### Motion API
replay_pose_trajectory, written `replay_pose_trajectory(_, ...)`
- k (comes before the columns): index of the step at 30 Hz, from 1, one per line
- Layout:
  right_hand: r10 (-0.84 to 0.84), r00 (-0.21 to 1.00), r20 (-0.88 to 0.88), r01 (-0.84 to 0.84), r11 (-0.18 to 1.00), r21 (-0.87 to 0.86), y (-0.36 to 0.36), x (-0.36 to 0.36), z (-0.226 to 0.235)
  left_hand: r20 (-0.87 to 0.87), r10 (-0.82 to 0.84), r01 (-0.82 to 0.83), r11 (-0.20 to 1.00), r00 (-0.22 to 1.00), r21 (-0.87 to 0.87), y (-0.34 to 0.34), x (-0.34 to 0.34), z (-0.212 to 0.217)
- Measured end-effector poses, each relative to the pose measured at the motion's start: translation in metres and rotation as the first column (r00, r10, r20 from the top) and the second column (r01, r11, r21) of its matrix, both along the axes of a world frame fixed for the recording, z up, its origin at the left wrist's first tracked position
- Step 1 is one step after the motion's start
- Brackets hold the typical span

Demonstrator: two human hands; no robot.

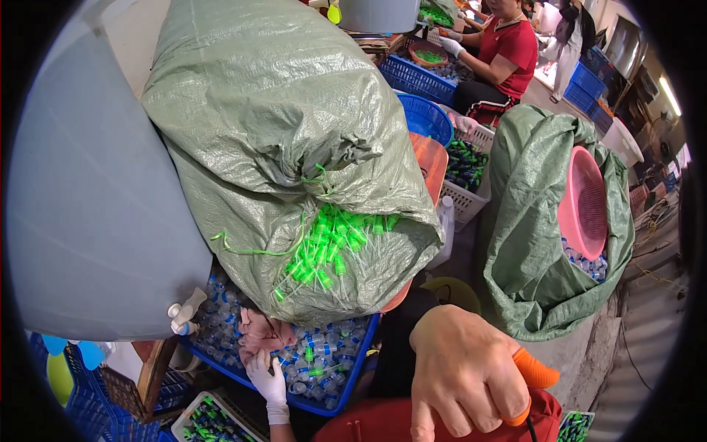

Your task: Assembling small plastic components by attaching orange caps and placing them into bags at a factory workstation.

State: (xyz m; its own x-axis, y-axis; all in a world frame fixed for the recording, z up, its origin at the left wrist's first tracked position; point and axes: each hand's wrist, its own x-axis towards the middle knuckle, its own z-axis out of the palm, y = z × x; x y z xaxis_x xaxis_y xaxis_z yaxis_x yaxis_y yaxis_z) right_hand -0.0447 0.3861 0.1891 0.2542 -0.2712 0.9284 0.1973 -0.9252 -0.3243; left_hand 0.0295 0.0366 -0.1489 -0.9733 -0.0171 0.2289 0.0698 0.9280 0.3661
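In a white glove, my left hand [266, 381] lies at the near edge of a blue tray [359, 372], thumb and fingers apart, fingertips against a crumpled pink cloth [264, 335]. Clear plastic pieces with blue rings [317, 361] fill the tray, a few green ones among them. Bare and close to the camera, my right hand [468, 368] is curled above my red-clothed lap, with orange covers [533, 370] on its digits. A thin black cord [531, 429] shows just below them; its contact with the fingers is unclear. Green-capped pieces with thin clear tubes [324, 247] spill from a large green sack [287, 118].
A big grey tub [96, 199] with a white tap [185, 312] stands at left. At right, another green sack [519, 221] holds a pink basket [585, 202]. A white crate [465, 202] of dark and green pieces stands farther back. A co-worker in red [512, 55] sits beyond.
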Motion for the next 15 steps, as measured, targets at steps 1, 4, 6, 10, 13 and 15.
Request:
replay_pose_trajectory(1, -0.001, 1.0, 0.008, 0.001, 1.0, -0.016, -0.002, 0.001, -0.001, -0.001, 0.002, -0.002, 1.0, 1.0, 0.0, -0.001, 0.001, 0.0)
replay_pose_trajectory(4, 0.008, 1.0, 0.0, -0.008, 1.0, -0.026, -0.008, 0.002, -0.002, -0.01, 0.008, -0.008, 1.0, 1.0, -0.008, -0.005, 0.003, -0.004)
replay_pose_trajectory(6, 0.019, 0.999, -0.027, -0.019, 1.0, -0.01, -0.01, 0.002, -0.003, -0.025, 0.011, -0.011, 1.0, 1.0, -0.019, -0.005, 0.004, -0.007)
replay_pose_trajectory(10, 0.036, 0.999, -0.007, -0.036, 0.999, -0.015, -0.015, 0.003, -0.006, -0.011, 0.016, -0.016, 1.0, 1.0, -0.026, -0.004, 0.003, -0.006)
replay_pose_trajectory(13, -0.027, 0.999, 0.017, 0.026, 1.0, 0.009, -0.012, 0.017, -0.017, -0.012, 0.01, -0.011, 1.0, 1.0, -0.005, -0.001, 0.001, -0.001)
replay_pose_trajectory(15, -0.056, 0.998, 0.029, 0.055, 0.998, 0.023, -0.012, 0.019, -0.019, -0.013, 0.01, -0.01, 1.0, 1.0, 0.007, 0.0, 0.0, 0.0)
